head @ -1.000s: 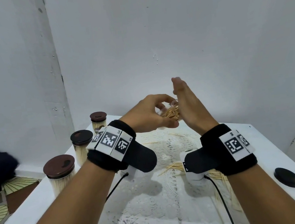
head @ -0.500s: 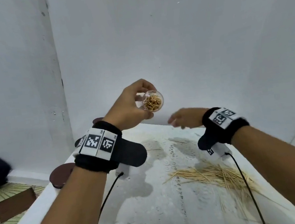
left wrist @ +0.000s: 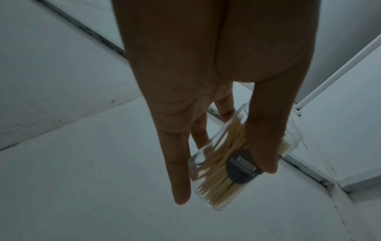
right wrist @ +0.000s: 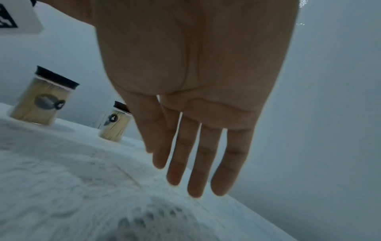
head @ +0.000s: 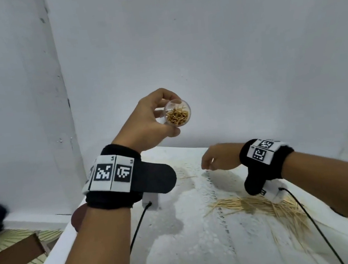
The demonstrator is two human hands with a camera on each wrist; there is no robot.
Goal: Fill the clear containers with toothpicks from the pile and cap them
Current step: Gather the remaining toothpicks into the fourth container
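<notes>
Clear plastic, the container [head: 177,113] sits uncapped in the raised left hand [head: 146,124], fingers and thumb curled round its wall, mouth tilted toward the head camera and partly filled with toothpicks [left wrist: 222,163]. Lower and to its right, the right hand [head: 218,158] hovers above the white table [head: 183,251] with fingers straight, holding nothing. Nearer the person than that hand lies the toothpick pile [head: 265,206]. Beyond its fingertips to the left stand two capped jars [right wrist: 41,97] packed with toothpicks.

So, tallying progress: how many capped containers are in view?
2, both standing on the table: the nearer container, the farther container. A brown lid behind the left forearm may be a third.
</notes>
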